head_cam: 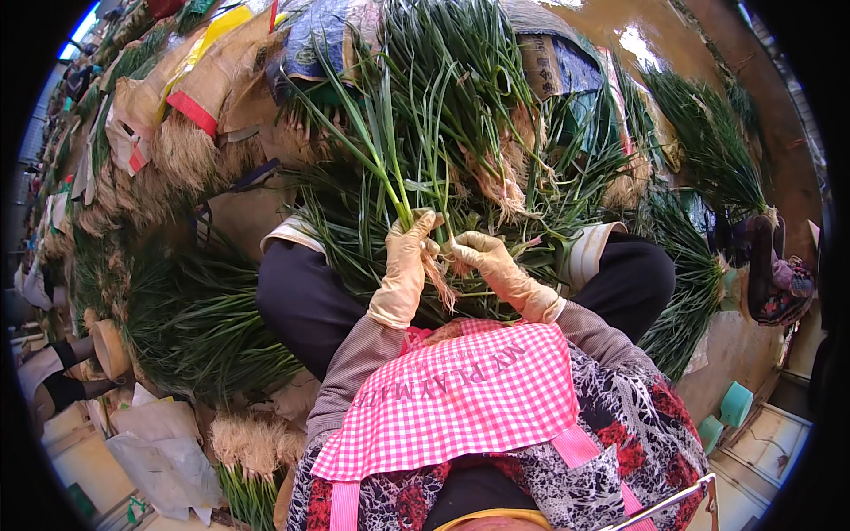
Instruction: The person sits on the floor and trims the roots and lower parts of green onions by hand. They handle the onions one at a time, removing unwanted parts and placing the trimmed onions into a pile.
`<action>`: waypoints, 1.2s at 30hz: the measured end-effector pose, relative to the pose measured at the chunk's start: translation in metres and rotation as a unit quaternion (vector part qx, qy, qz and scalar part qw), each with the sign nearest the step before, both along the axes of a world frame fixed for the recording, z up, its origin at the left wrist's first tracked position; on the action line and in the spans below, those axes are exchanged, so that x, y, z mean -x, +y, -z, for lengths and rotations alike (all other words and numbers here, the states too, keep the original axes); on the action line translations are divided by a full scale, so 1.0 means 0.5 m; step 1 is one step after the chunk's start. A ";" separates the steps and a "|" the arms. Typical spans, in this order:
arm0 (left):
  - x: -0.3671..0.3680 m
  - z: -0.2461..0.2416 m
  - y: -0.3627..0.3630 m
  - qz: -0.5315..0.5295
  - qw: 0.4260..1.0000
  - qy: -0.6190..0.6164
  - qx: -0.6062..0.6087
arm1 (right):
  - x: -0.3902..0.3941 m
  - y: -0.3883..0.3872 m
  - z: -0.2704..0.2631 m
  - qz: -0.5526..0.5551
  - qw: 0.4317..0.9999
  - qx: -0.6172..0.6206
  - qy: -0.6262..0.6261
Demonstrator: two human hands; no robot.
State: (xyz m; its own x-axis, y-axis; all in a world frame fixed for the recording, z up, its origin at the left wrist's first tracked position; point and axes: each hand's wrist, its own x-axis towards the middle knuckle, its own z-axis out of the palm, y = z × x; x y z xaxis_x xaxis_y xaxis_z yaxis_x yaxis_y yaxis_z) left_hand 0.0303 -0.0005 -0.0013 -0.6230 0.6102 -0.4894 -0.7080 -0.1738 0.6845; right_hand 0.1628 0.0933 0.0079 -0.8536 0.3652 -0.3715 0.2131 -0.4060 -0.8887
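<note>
Both of my hands wear pale rubber gloves and meet above my lap. My left hand (403,269) is closed round several long green stalks, likely garlic or leek plants (392,169), whose leaves point away from me and whose stringy roots hang below the fist. Close to its right, my right hand (508,275) pinches at the base of a thin stalk (446,206) with thumb and fingers. Loose green leaves (345,242) lie under and beyond both hands. Ahead lies a large heap of rooted green plants (458,73).
Root-ended bundles (186,152) under woven sacks (239,86) fill the far left. A pile of green leaves (212,325) lies by my left knee, more bundles (704,139) at the right. Another person's sleeve (790,279) shows at the right edge. Wet brown floor (591,26) stretches beyond.
</note>
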 end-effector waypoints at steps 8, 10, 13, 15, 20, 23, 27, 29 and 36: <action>0.001 -0.028 -0.005 -0.072 0.995 0.059 0.019 | -0.003 -0.002 0.003 -0.066 0.994 -0.066 -0.053; 0.014 -0.043 -0.011 -0.094 0.989 0.113 0.009 | -0.007 -0.002 -0.001 -0.156 0.963 -0.201 -0.090; 0.030 -0.054 -0.019 -0.112 0.981 0.157 -0.006 | -0.010 -0.003 -0.005 -0.168 0.981 -0.031 -0.092; 0.030 -0.048 -0.018 -0.112 0.985 0.129 0.036 | -0.006 -0.005 -0.002 -0.078 0.996 0.009 -0.051; -0.011 -0.010 -0.005 -0.013 0.998 0.041 0.036 | 0.011 -0.010 0.004 -0.016 0.999 0.014 -0.031; -0.017 0.003 0.000 0.049 0.997 0.057 0.018 | 0.019 -0.002 -0.006 -0.034 0.997 0.069 -0.024; -0.015 0.001 -0.001 0.056 0.994 0.079 0.045 | 0.045 0.020 -0.024 -0.008 0.990 -0.079 -0.116; -0.018 -0.001 0.000 0.049 0.993 0.091 0.053 | 0.074 0.028 -0.024 0.056 0.993 -0.046 -0.090; -0.008 -0.010 -0.008 0.033 0.995 0.096 0.018 | 0.152 0.022 0.031 0.155 0.957 0.247 0.010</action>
State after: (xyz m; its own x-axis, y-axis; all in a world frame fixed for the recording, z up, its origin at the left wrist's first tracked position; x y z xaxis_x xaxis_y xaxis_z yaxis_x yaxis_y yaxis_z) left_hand 0.0344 -0.0047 0.0037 -0.6668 0.6369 -0.3870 -0.5718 -0.1042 0.8137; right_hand 0.0868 0.1043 -0.0076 -0.7418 0.3858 -0.5485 -0.0006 -0.8183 -0.5747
